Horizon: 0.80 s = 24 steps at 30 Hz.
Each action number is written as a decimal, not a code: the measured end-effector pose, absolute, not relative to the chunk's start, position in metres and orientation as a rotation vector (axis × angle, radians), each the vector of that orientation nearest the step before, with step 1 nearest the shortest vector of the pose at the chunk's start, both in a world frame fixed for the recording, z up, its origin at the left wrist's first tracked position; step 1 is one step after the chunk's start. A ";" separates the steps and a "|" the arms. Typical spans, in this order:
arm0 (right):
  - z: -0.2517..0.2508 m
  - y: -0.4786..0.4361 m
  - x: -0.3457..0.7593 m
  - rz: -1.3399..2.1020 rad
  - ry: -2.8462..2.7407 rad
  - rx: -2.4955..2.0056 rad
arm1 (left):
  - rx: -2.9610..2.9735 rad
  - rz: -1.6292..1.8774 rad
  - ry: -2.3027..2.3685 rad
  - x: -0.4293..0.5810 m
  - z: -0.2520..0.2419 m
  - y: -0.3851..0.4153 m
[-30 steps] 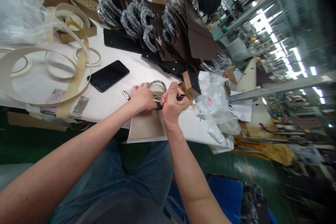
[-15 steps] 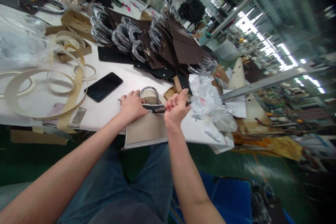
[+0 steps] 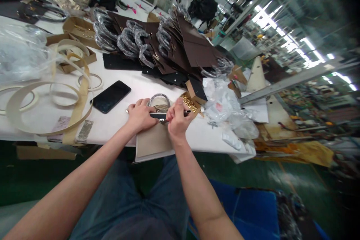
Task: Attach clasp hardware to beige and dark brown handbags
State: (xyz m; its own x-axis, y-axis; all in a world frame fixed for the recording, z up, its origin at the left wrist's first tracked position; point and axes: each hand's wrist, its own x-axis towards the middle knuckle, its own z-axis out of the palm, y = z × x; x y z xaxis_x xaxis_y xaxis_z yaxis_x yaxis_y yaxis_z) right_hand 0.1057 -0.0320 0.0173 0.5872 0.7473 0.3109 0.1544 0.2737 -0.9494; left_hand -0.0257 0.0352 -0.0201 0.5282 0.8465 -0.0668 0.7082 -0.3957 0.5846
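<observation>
A beige bag panel (image 3: 153, 144) with a black strip along its far edge lies at the table's front edge. A plastic-wrapped ring handle (image 3: 159, 95) stands behind the strip. My left hand (image 3: 142, 115) lies over the panel's left part, fingers stretched out and thumb along the strip, pressing it down. My right hand (image 3: 178, 120) is closed around a slim dark-handled tool (image 3: 187, 113), whose far end points left to a small metal fitting (image 3: 161, 120) on the strip. The tool's exact kind is hidden by my fingers. A small metal tip (image 3: 127, 111) shows left of my left hand.
A cardboard box of small gold parts (image 3: 191, 103) is right behind my right hand. Beyond lie stacked brown bag panels (image 3: 194, 45) with wrapped handles. To the left are a phone (image 3: 111, 96) and loose beige tape (image 3: 42, 132); to the right, crumpled plastic bags (image 3: 222, 99).
My right hand has moved left along the strip with the tool, closer to the metal fitting and my left hand. My left hand stays on the panel. The box of gold parts is less hidden.
</observation>
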 end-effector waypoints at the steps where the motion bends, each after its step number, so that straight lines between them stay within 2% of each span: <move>1: 0.018 -0.033 0.105 0.485 -0.898 -1.261 | 2.203 0.336 1.264 -0.025 -0.021 0.035; 9: 0.016 -0.006 0.102 0.593 -0.861 -1.458 | 2.183 0.399 1.293 -0.022 -0.027 0.032; 17: -0.004 0.073 0.114 0.947 -0.618 -1.784 | 2.232 0.384 1.165 -0.028 -0.036 0.038; 20: 0.003 0.060 0.125 1.044 -0.559 -1.641 | 2.226 0.380 1.154 -0.030 -0.035 0.039; 24: 0.019 0.010 0.128 0.740 -0.682 -1.324 | 2.194 0.361 1.182 -0.030 -0.030 0.037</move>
